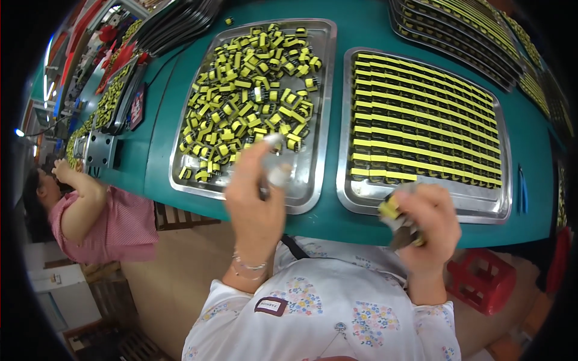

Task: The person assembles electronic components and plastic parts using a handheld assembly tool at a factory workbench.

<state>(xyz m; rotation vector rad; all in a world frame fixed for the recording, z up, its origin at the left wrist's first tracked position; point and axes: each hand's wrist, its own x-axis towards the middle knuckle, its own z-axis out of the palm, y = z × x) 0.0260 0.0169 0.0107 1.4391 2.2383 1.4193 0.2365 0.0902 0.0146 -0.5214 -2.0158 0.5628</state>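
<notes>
My left hand (256, 195) is over the near edge of a metal tray (328, 78) heaped with loose small yellow-taped transformers (241, 111). Pale covers sit on its blurred thumb and fingertip, which are apart with nothing visible between them. My right hand (428, 222) is closed around a few small transformers (391, 209), yellow and dark, with metal-looking parts. It is just in front of a second metal tray (481, 213), where the same kind of transformers (427, 120) stand in tight rows. The front row ends partway along. Motion blur hides details of the held pieces.
Stacked trays of transformers (457, 42) stand at the far right, and dark stacked trays (180, 27) at the far left. Blue tweezers (522, 189) lie right of the second tray. A red stool (481, 281) stands below. A person in pink (105, 222) works at left.
</notes>
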